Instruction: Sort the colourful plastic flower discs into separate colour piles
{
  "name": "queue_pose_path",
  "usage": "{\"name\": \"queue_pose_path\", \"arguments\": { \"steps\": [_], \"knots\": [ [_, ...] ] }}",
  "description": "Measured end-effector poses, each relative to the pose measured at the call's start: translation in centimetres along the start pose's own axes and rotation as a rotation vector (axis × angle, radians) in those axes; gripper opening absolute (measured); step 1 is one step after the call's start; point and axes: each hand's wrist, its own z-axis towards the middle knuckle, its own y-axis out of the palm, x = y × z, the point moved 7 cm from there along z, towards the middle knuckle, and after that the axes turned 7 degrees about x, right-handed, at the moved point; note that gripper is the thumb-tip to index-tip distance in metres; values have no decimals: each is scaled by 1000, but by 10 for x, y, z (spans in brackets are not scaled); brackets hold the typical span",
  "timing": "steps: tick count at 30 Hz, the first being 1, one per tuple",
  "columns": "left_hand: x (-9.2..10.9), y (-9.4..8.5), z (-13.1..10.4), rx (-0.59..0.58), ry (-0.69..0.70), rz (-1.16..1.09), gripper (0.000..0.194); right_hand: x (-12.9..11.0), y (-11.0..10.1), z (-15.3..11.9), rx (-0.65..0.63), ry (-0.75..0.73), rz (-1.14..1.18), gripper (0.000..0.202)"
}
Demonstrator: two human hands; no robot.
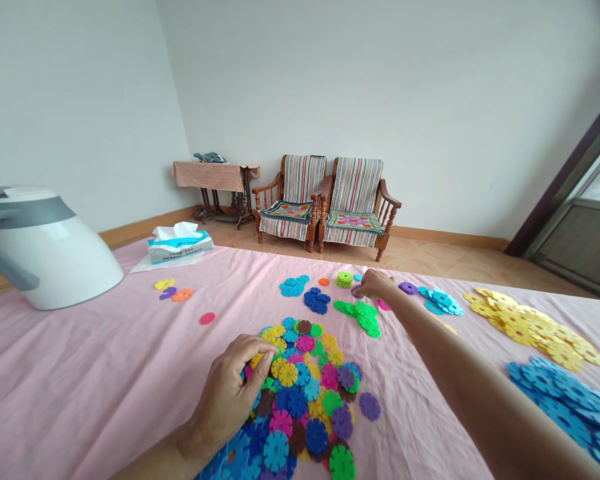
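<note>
My left hand [237,380] rests at the left edge of a mixed pile of colourful notched discs [296,402], thumb and fingers pressed together; whatever they might hold is hidden. Stretched forward to the far side of the cloth, my right hand [375,284] has its fingers closed on a purple disc [357,291]. Near it lie a light green stack [345,279], bright green discs [363,316], another purple group [408,288] and dark blue discs [317,300].
Yellow discs [525,323] and blue discs [570,407] are heaped at the right. A white kettle [60,253] and a tissue box [180,249] stand at the left on the pink cloth [130,353]. Two wooden chairs [353,223] are beyond.
</note>
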Motion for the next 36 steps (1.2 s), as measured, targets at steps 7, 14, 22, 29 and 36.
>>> {"name": "queue_pose_path", "arguments": {
  "steps": [7, 14, 22, 29, 36],
  "knots": [
    [2, 0, 0, -18, 14, -4, 18, 0, 11, 9, -118, 10, 104, 32],
    [1, 1, -2, -34, 1, -17, 18, -4, 1, -4, -33, -25, 364, 22],
    [0, 1, 0, -10, 6, -22, 17, 41, -36, -70, 130, -109, 743, 15],
    [-1, 2, 0, -3, 27, 5, 18, 51, -13, -133, 54, -157, 784, 12],
    [-2, 1, -1, 12, 23, 5, 17, 48, 9, -151, -25, -118, 806, 9]
  ]
}}
